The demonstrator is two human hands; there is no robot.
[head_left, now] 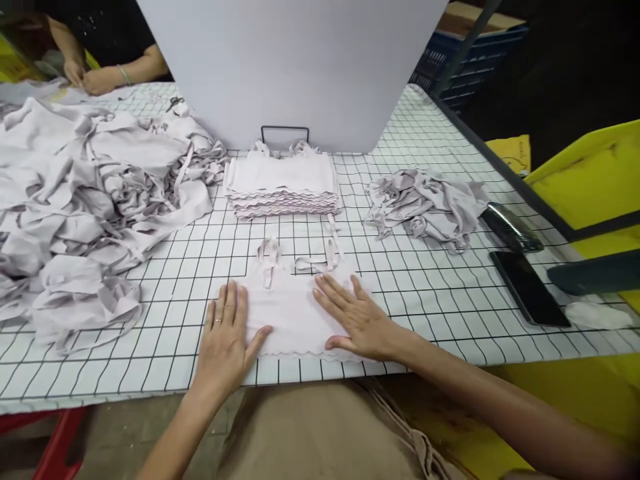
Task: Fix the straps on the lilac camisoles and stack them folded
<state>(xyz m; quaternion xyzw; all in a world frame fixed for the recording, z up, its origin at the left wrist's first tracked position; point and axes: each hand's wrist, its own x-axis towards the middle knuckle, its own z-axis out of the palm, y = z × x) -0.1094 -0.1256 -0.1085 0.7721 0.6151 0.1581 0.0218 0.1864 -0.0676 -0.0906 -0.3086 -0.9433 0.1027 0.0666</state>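
Note:
A pale camisole [290,317] lies flat at the table's near edge, its thin straps bunched above it and its wavy hem toward me. My left hand [225,333] rests flat along its left side, fingers stretched out and thumb on the fabric. Across its right part lies my right hand [357,320], palm down with the fingers spread. Just beyond is a neat stack of folded camisoles [283,183] with wavy edges and straps at the back.
A large heap of pale garments [95,193] covers the left side. At right are a smaller garment pile [425,207], a dark shiny object [513,228] and a phone [530,288]. A white board [300,67] stands behind the stack. A co-worker's hands [95,79] handle fabric at far left.

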